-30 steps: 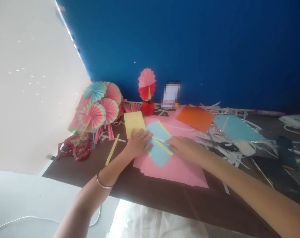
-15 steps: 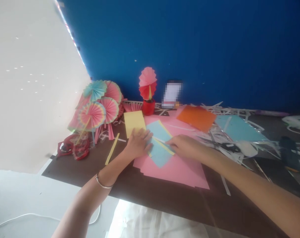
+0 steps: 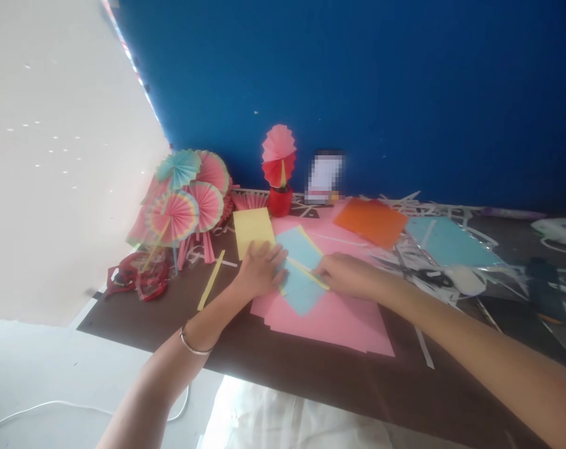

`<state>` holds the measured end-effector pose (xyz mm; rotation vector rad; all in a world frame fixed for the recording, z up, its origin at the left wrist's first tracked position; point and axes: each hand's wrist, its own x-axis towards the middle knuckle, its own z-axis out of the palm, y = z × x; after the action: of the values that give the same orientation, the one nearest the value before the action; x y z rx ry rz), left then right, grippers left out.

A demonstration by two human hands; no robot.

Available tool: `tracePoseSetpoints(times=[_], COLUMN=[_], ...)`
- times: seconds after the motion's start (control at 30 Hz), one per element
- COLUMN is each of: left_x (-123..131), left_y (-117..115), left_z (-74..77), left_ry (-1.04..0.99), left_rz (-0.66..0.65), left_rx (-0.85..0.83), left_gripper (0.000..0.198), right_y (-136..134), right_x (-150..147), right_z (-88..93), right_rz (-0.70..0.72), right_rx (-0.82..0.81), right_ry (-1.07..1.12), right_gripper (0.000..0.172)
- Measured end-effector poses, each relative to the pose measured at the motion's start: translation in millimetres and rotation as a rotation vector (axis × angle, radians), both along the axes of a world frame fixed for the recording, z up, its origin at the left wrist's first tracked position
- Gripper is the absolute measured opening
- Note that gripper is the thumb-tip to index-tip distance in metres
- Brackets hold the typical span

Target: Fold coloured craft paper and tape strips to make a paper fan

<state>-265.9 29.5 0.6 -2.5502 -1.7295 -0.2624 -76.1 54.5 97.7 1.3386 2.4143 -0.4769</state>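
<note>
A light blue paper sheet (image 3: 304, 304) lies askew on pink sheets, with a yellow strip (image 3: 306, 274) running diagonally across its middle and another yellow strip along its upper right edge. My left hand (image 3: 263, 269) rests flat on the blue sheet's left side, fingers spread, partly over the yellow paper (image 3: 254, 227). On the right of the sheet, my right hand (image 3: 339, 273) has thumb and fingers pinched at a thin white strip along the yellow strip. My fingers cover the end of that white strip.
Pink sheets (image 3: 330, 327) lie beneath. Behind stand folded paper fans (image 3: 172, 218) and a red pot (image 3: 280, 201) with a pink fan. To the right are orange paper (image 3: 371, 222), a blue packet (image 3: 455, 242) and white scraps. A loose yellow strip (image 3: 211, 279) lies left.
The white strip has come down closer to the yellow strip, and my right fingers have shifted very slightly. My left hand stays in place.
</note>
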Motion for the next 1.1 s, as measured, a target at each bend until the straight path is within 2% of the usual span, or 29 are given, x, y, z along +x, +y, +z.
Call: tracePoseSetpoints(times=[0.43,1.1], left_x=[0.8,-0.9], left_y=[0.1,2.1], left_z=[1.8,0.4], left_ry=[0.009,0.004], left_rz=[0.006,0.010], left_rx=[-0.015,-0.061], left_gripper=[0.051,0.054], right_y=[-0.7,5.6], right_x=[-6.7,-2.0], right_z=[6.9,-0.2], right_rz=[-0.021,-0.026], right_rx=[-0.035,-0.107], right_ry=[-0.067,-0.013], right_gripper=[0.023,0.030])
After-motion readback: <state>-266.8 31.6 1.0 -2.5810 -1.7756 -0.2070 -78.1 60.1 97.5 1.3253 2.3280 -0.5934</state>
